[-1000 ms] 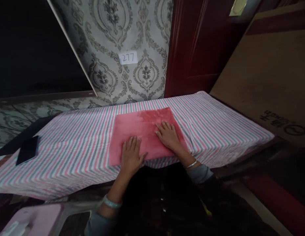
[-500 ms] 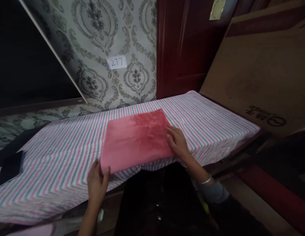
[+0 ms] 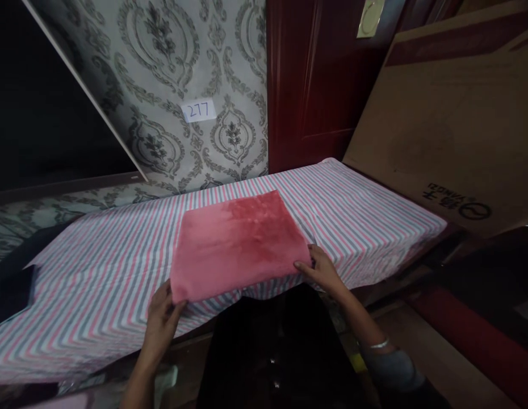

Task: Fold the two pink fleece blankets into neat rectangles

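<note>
A pink plush cloth (image 3: 234,244), folded into a flat rectangle like a towel, lies on the striped bedsheet (image 3: 119,255). Its right half looks a deeper red-pink than the left. My left hand (image 3: 162,318) is at the near left corner, its thumb on the front edge and its fingers along the left side. At the near right corner my right hand (image 3: 323,270) pinches the cloth, thumb in front and fingers behind the edge. The undersides of both corners are hidden.
A dark phone or tablet (image 3: 13,295) lies at the left end of the sheet. Behind are a large dark screen (image 3: 55,102), patterned wallpaper with a paper label (image 3: 198,109), and a dark red door (image 3: 327,79). A big cardboard box (image 3: 451,125) leans at the right.
My right hand has slid from the cloth's right side down to its near right corner and grips it there. My left hand stays at the left corner, its thumb now closer onto the edge.
</note>
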The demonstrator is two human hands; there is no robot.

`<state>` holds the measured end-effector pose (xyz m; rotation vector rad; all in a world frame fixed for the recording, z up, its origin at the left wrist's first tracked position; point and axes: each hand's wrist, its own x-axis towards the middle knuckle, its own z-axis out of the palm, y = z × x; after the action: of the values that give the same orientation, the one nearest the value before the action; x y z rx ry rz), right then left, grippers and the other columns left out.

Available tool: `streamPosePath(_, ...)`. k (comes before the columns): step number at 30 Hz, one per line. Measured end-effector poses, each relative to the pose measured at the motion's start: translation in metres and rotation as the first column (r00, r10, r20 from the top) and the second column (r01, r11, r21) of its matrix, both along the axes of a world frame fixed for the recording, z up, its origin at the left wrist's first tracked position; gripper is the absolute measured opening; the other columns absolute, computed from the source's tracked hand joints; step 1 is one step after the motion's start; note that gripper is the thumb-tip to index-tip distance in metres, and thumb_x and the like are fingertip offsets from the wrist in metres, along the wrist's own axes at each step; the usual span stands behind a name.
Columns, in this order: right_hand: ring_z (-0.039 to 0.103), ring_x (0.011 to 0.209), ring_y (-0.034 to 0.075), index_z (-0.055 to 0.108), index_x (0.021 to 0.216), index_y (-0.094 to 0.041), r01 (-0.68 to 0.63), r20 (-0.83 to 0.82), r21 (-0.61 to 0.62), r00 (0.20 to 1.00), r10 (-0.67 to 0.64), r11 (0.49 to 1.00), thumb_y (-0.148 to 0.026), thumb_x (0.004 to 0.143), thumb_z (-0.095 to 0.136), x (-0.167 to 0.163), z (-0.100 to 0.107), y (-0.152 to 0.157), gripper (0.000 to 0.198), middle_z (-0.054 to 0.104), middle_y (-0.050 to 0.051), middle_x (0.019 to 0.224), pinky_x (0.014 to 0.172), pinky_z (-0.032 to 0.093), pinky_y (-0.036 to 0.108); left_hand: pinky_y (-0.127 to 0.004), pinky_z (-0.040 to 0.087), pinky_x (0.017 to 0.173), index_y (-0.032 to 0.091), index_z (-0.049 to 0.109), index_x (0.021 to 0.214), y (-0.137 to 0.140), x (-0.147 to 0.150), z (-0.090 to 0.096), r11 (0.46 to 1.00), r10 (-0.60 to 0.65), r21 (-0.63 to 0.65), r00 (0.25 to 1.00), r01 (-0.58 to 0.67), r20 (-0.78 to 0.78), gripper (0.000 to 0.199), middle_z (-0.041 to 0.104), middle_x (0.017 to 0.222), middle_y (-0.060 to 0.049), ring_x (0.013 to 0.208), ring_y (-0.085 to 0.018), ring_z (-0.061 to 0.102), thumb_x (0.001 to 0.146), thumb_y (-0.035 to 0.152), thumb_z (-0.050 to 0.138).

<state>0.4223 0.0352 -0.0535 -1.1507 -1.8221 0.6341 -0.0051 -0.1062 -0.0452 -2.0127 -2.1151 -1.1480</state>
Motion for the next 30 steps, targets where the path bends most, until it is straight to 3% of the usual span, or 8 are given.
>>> streamPosePath(5,0.059,0.082,0.025,0.061,0.079,-0.023,0.041,0.008,0.02,0.999,-0.041,0.999,-0.056,0.088,0.052,-0.001,-0.006,0.002,0.036,0.062,0.008,0.083,0.078,0.05,0.038,-0.049,0.049,0.104,0.025,0.07,0.095,0.004,-0.021,-0.006,0.996,0.08,0.054,0.996,-0.078,-0.042,0.039,0.066,0.125,-0.012,0.119,-0.031,0.061,0.088,0.056,0.047)
streamPosePath(8,0.059,0.084,0.026,0.061,0.082,-0.022,0.032,0.005,0.037,0.999,-0.032,0.999,-0.057,0.088,0.054,0.0,-0.007,0.001,0.036,0.063,0.008,0.085,0.08,0.05,0.039,-0.051,0.051,0.101,0.024,0.07,0.092,0.005,-0.029,-0.008,0.999,0.052,-0.001,0.998,-0.052,-0.032,0.042,0.07,0.115,-0.013,0.11,-0.032,0.065,0.085,0.059,0.049)
streamPosePath(11,0.061,0.082,0.024,0.063,0.085,-0.022,-0.025,-0.034,-0.029,0.999,0.024,0.999,-0.059,0.088,0.057,0.007,-0.005,0.001,0.038,0.064,0.006,0.084,0.078,0.052,0.037,-0.049,0.052,0.104,0.025,0.07,0.097,-0.005,-0.032,-0.001,0.996,0.031,-0.082,0.996,-0.024,0.089,0.043,0.067,0.129,-0.012,0.121,-0.032,0.063,0.083,0.062,0.054)
streamPosePath(14,0.066,0.092,0.025,0.065,0.104,-0.022,0.022,-0.169,-0.058,0.985,-0.031,0.998,-0.059,0.092,0.051,0.012,0.002,0.004,0.042,0.07,0.008,0.097,0.082,0.054,0.037,-0.047,0.049,0.11,0.028,0.068,0.114,-0.016,-0.028,0.017,0.997,0.076,-0.047,0.979,-0.068,0.19,0.043,0.058,0.146,-0.007,0.135,-0.03,0.054,0.087,0.059,0.054)
streamPosePath(17,0.064,0.113,0.027,0.061,0.126,-0.021,0.176,-0.195,0.026,0.966,-0.168,0.984,-0.056,0.097,0.043,0.006,0.016,0.014,0.049,0.067,0.014,0.123,0.094,0.052,0.043,-0.049,0.041,0.118,0.028,0.059,0.134,-0.007,-0.011,0.036,0.989,0.122,0.065,0.985,-0.13,0.12,0.05,0.056,0.148,-0.006,0.141,-0.028,0.049,0.093,0.054,0.048)
streamPosePath(21,0.052,0.134,0.028,0.053,0.144,-0.019,0.089,0.017,0.202,0.995,-0.095,0.975,-0.05,0.101,0.033,-0.032,0.049,0.046,0.056,0.057,0.015,0.144,0.112,0.041,0.049,-0.048,0.038,0.119,0.019,0.048,0.147,0.049,0.022,0.059,1.0,-0.018,-0.001,0.995,0.018,-0.102,0.061,0.051,0.154,-0.012,0.143,-0.028,0.046,0.096,0.052,0.043)
streamPosePath(24,0.041,0.143,0.027,0.041,0.154,-0.014,-0.029,0.221,0.211,0.975,-0.019,0.977,-0.044,0.103,0.031,-0.07,0.079,0.081,0.06,0.048,0.015,0.153,0.118,0.034,0.048,-0.049,0.035,0.12,0.012,0.044,0.15,0.109,0.039,0.082,0.982,-0.138,-0.164,0.954,0.096,-0.268,0.069,0.043,0.158,-0.018,0.148,-0.031,0.038,0.094,0.052,0.047)
streamPosePath(30,0.037,0.145,0.027,0.035,0.156,-0.008,0.042,0.529,0.103,0.844,-0.091,0.994,-0.035,0.106,0.031,-0.126,0.108,0.136,0.057,0.043,0.018,0.156,0.119,0.03,0.046,-0.055,0.022,0.123,0.009,0.038,0.153,0.194,0.054,0.118,0.931,-0.036,-0.347,0.919,-0.112,-0.394,0.064,0.03,0.163,-0.021,0.154,-0.03,0.024,0.099,0.041,0.042)
